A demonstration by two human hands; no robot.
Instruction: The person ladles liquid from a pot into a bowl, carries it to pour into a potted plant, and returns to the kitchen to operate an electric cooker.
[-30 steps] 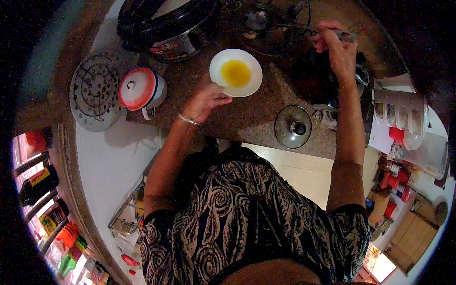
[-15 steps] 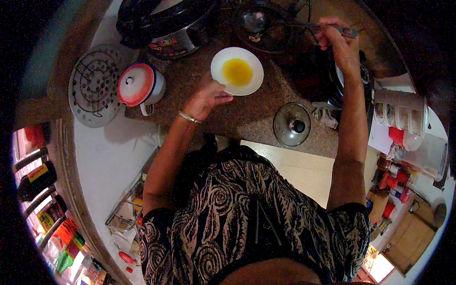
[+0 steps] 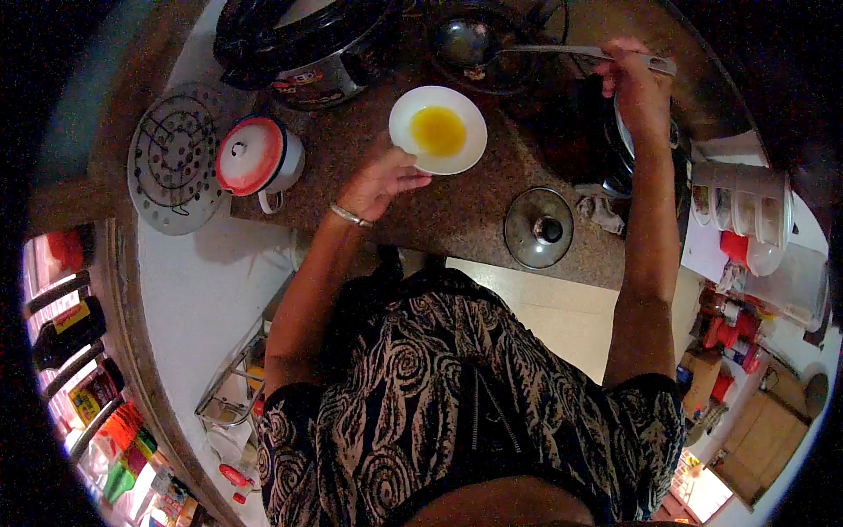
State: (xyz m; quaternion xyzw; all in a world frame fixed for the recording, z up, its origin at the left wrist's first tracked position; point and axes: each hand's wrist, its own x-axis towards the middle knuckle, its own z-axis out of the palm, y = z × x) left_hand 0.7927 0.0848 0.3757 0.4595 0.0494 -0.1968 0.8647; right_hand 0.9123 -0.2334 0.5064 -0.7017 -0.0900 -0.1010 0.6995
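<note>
A small white bowl (image 3: 472,153) with yellow liquid (image 3: 438,132) is held at its lower left rim by my left hand (image 3: 384,183), above the brown counter. The fingers of my right hand (image 3: 638,86) are wrapped round the handle of a long metal ladle (image 3: 555,49). The ladle's round head is over a dark pan (image 3: 512,75) at the top; the pan's contents are too dark to make out. Below and right of the bowl lies a glass lid (image 3: 539,228) with a black knob.
A black and silver cooker (image 3: 320,81) stands at the upper left. Near it are a red and white lidded enamel pot (image 3: 251,156) and a perforated metal plate (image 3: 158,193) with a wire rack. A crumpled cloth (image 3: 601,214) and a dark pot (image 3: 618,158) are at the right.
The ladle's handle has swung to a clearer, flatter view, and my right hand has shifted slightly right and down. The bowl in my left hand has hardly moved.
</note>
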